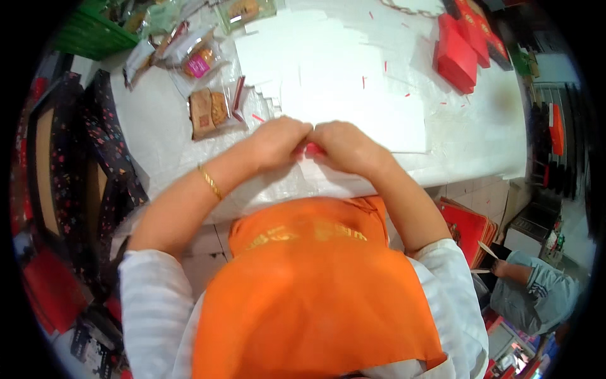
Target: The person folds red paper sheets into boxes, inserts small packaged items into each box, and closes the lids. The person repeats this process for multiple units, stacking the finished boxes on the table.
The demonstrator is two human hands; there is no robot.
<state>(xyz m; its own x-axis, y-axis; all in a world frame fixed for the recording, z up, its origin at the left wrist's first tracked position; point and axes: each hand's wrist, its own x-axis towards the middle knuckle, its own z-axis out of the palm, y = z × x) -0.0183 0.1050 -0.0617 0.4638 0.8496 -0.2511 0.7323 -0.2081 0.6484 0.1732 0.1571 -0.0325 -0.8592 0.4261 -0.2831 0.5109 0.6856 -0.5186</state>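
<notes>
My left hand [285, 140] and my right hand [346, 146] meet knuckle to knuckle over the near edge of the white-covered table [467, 165]. Both are closed, fingers curled under and mostly hidden. A bit of a small red piece [312, 149] shows between them, pinched by both; its full shape is hidden. Just beyond lie white sheets [341, 76], spread in an overlapping stack. To the left of my left hand is a clear-wrapped baked snack [208, 112] with a brown paper label.
More packaged snacks [196, 60] lie at the far left beside a green crate [95, 30]. Red boxes [456, 55] stand at the far right. Thin red scraps [364, 82] dot the sheets. At the lower right, another person [533, 290] holds a thin pale stick-like thing.
</notes>
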